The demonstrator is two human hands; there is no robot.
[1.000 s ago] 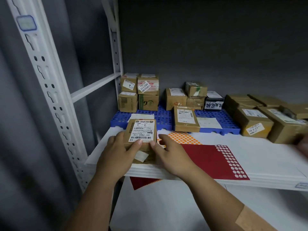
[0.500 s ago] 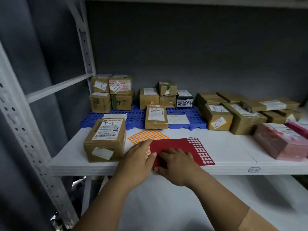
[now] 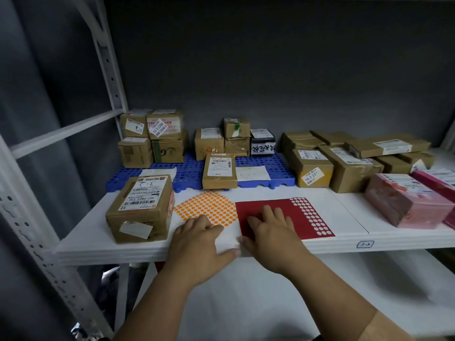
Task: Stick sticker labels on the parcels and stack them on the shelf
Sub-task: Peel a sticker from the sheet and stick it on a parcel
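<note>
Both hands lie flat on the sticker sheets at the front edge of the shelf (image 3: pixel 98 244), fingers spread and holding nothing. The left hand (image 3: pixel 199 238) rests on the near corner of the orange sheet (image 3: pixel 206 207); the right hand (image 3: pixel 269 230) presses the left part of the red sheet (image 3: pixel 278 207), whose remaining pale dots run in a strip along its right side, at about 2 o'clock from that hand.

The parcel (image 3: pixel 145 205) waiting for a label sits at about 10 o'clock from the left hand, just beside the orange sheet, its long axis running front to back with a slight tilt toward 1 o'clock. The left hand is clearly the nearer one.

So a likely split: the right hand peels a dot and carries it across toward 9 o'clock, while the left steadies the sheet or the parcel. Stacked parcels (image 3: pixel 152 137) stand farther back at 11 o'clock.
</note>
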